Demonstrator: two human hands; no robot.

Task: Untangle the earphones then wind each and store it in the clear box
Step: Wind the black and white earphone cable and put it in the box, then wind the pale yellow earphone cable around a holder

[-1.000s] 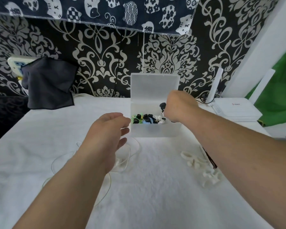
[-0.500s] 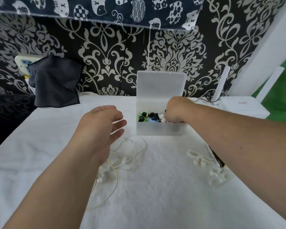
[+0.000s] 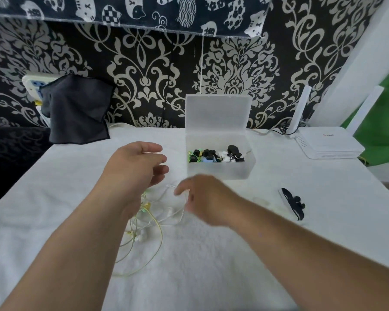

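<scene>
Head view. The left hand (image 3: 139, 169) hovers over the desk (image 3: 211, 270), which is covered by a white towel. Its fingers (image 3: 157, 159) are loosely spread and lightly bent, and they hold nothing. The right hand (image 3: 208, 198) is motion-blurred. Its fingers (image 3: 182, 190) point left toward the left palm, low over a white cord. Whether they pinch that cord cannot be told.

The tangled earphones (image 3: 154, 213), white and yellow-green cords looped together, lie on the desk beneath the left fingers and just below the right fingertips. Both hands close on this heap from opposite sides, which I judge to be the start of pulling one set free.

The clear box (image 3: 220, 173) stands beyond both sets of fingertips, nearer the right hand. Its lid (image 3: 218, 113) is propped upright, evidently so that each finished bundle can be dropped in without further handling. Wound earphones (image 3: 213, 154), black, green, blue and white, already sit inside, so the task is partly done.

A black strap-like item (image 3: 293, 204) lies well to the right of the right hand; its nature is not clear. A white router (image 3: 330, 144) and a dark cloth (image 3: 76, 111) are at the far edge of the desk, clear of the work.
</scene>
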